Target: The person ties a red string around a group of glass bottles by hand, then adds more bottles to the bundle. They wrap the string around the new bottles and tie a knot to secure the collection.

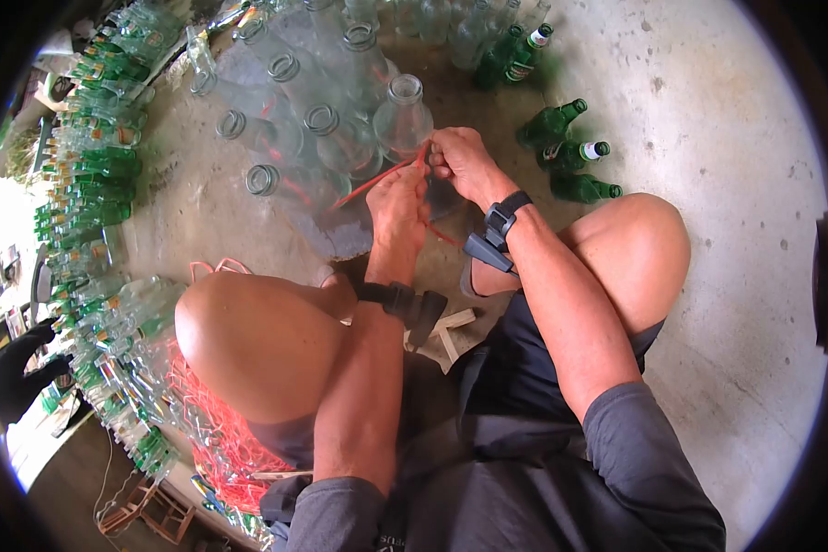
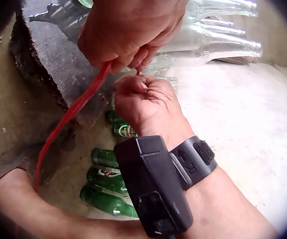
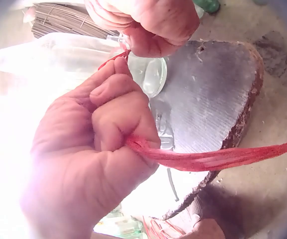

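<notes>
Between my two hands runs a strand of red plastic twine (image 1: 374, 182), close against a cluster of upright clear glass bottles (image 1: 402, 127). My left hand (image 1: 397, 210) grips the twine, and a flat red tail (image 3: 223, 160) trails out of its curled fingers in the right wrist view. My right hand (image 1: 469, 164) pinches the strand just beyond the left fingertips. In the left wrist view the left hand (image 2: 133, 37) is directly above the right hand (image 2: 151, 104). The bottles stand on a dark, rough-edged slab (image 3: 203, 99); the twine behind them is hidden.
Several green bottles (image 1: 547, 125) are on the concrete floor to the right. Stacked bottles (image 1: 110, 166) curve along the left side. A heap of red twine (image 1: 213, 423) lies beside the left knee (image 1: 239, 340). Wood pieces (image 1: 451, 331) lie between the legs.
</notes>
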Available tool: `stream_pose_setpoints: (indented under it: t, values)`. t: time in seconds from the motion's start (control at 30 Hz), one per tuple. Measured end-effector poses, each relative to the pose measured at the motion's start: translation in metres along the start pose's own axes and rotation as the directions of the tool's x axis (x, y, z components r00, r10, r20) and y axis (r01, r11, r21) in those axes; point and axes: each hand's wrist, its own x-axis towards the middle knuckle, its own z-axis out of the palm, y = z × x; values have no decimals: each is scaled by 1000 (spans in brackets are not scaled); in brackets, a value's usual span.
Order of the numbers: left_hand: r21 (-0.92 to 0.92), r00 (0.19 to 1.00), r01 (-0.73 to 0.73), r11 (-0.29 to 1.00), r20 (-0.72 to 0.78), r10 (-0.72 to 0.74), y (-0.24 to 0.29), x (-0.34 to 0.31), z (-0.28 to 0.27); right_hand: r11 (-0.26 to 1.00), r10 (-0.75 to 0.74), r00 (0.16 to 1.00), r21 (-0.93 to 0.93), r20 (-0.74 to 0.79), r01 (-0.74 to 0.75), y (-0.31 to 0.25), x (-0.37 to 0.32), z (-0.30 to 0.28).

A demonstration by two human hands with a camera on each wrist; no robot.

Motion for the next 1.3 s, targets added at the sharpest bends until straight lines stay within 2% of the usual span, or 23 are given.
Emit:
stream_pose_setpoints:
  t: [0.27,0.33,0.37,0.43,0.47,0.53,0.57,0.63,0.67,0.7,0.77,0.8,0.83,0.87,0.9,0.97,1.1,1.13,1.17,1.3]
  values:
    - [19,1000,-22,1000,13,22,0,1,0,999,-25,1000,-48,-11,25,-4,-2,-2]
    - [-10,1000,-11,1000,19,11,-1,0,3,975,5,997,-219,-71,-21,-9,-7,-2]
    - [-39,1000,6,999,22,-5,-2,-1,4,976,-1,997,-219,-71,-14,-12,-9,-2]
    - [-83,999,15,996,48,-11,-3,-4,5,888,82,989,-442,-121,-128,-17,-16,-11]
    - [-128,997,23,992,70,-15,-3,-4,8,888,73,989,-444,-127,-122,-20,-19,-15]
    - [-184,993,4,983,115,18,-5,-2,12,815,149,983,-576,107,-60,-27,-28,-19]
    - [-240,988,-12,971,145,48,-7,-2,12,816,143,984,-575,102,-59,-28,-32,-20]
    - [-270,989,-4,963,141,44,-9,1,16,872,305,909,-466,283,-147,-44,-58,-7]
    - [-301,990,-2,954,133,44,-10,4,19,837,366,886,-517,286,-179,-55,-76,-2]
    - [-298,988,3,955,147,42,-13,9,20,839,357,892,-515,278,-175,-63,-88,0]
    - [-335,994,39,942,110,-3,-19,20,22,580,512,847,-784,140,-221,-76,-101,4]
    - [-321,996,42,946,82,-17,-21,20,22,355,548,836,-903,-9,-242,-85,-95,5]
    - [-314,996,49,948,89,-22,-20,18,20,177,557,829,-968,-51,-178,-93,-87,4]
    - [-286,993,62,956,116,-30,-19,17,17,89,521,853,-995,6,-47,-106,-85,-4]
    - [-259,988,75,963,146,-38,-17,16,15,-9,490,869,-997,67,81,-126,-88,-11]
    - [-259,988,90,962,148,-52,-16,18,16,-312,479,874,-915,80,255,-166,-84,-22]
    - [-247,988,93,965,145,-58,-17,26,12,-261,430,901,-948,53,181,-236,-95,-51]
    - [-254,988,84,964,144,-48,-19,29,10,-168,376,924,-976,69,141,-249,-109,-53]
    - [-257,989,76,963,143,-40,-21,30,7,-135,283,959,-989,14,54,-257,-122,-54]
    - [-239,983,78,968,180,-34,-20,32,2,-59,170,982,-993,86,98,-285,-158,-78]
